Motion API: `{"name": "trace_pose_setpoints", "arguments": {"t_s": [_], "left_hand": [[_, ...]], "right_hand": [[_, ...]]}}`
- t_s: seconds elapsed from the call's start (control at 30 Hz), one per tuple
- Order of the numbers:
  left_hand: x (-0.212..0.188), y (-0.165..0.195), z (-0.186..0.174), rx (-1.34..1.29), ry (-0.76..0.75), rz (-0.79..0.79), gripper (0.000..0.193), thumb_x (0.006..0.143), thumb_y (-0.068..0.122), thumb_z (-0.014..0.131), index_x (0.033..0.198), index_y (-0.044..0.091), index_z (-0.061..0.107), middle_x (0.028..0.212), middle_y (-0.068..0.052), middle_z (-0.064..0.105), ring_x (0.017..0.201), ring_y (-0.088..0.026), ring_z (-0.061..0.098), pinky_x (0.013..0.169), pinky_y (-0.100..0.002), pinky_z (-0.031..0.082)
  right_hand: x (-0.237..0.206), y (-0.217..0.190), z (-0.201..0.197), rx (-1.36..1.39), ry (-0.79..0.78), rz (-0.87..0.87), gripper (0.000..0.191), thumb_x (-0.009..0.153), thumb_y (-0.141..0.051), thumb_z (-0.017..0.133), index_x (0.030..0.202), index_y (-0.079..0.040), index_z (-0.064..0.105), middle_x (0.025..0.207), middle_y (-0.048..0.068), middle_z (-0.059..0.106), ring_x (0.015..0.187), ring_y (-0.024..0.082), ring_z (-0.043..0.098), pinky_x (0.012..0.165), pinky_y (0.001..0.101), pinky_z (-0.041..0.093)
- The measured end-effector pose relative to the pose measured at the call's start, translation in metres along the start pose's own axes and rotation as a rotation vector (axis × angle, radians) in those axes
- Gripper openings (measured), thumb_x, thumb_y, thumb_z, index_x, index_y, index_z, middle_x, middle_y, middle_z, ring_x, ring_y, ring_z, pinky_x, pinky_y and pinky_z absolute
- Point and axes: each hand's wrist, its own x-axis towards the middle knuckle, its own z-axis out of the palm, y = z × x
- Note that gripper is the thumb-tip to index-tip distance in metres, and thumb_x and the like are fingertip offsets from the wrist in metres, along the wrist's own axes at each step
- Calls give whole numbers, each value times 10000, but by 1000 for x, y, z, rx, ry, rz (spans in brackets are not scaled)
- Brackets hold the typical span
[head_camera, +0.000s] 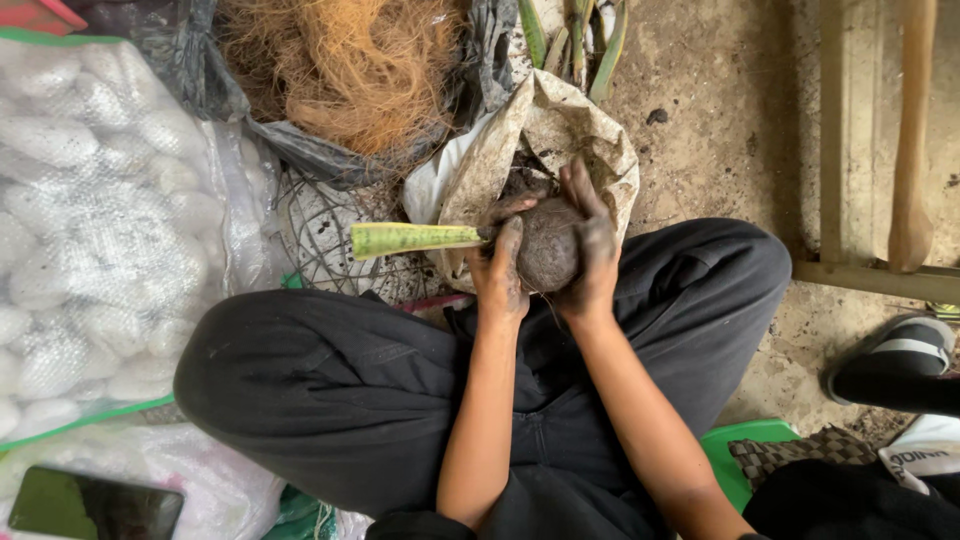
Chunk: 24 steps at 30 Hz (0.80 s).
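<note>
I see clear bag of white lumps (90, 200) far left | brown fibre heap (345, 65) in dark plastic up top | phone (95, 505) bottom-left corner | wooden frame (880, 150) right | someone's shoe (915, 345) beside it | green seat (745, 450)

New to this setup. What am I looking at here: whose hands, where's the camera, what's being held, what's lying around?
There is no machine here: a person sits cross-legged on a dirt floor, and one camera on their head looks down at their own bare hands. The left hand and right hand together cup a dark ball of soil, with a green leaf sticking out to the side. Just beyond the hands lies an open dirty sack. Further off are a heap of brown coconut fibre, a big bag of white foam pieces, and a phone at the bottom corner. A shoe at the right edge belongs to someone else.
</note>
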Motion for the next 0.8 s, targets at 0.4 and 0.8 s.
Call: {"name": "trace_pose_setpoints", "arguments": {"t_s": [0.4,0.8], "left_hand": [[-6,-3,20,94,-78,-28,638,963,373,836,1428,0,608,1418,-233,593,1377,-362,549,1205,-546,444],[0,9,-3,-188,-59,119,781,760,256,884,1438,74,543,1402,-191,596,1291,-351,586,1026,-525,585]], "right_hand": [[-3,7,4,200,47,-193,770,986,-539,652,1531,-19,490,1683,143,358,1590,384,367,1296,570,407],[1,2,13,70,-173,-78,696,1095,-570,512,1499,-4,533,1746,170,315,1669,337,247,1387,485,224]]}}
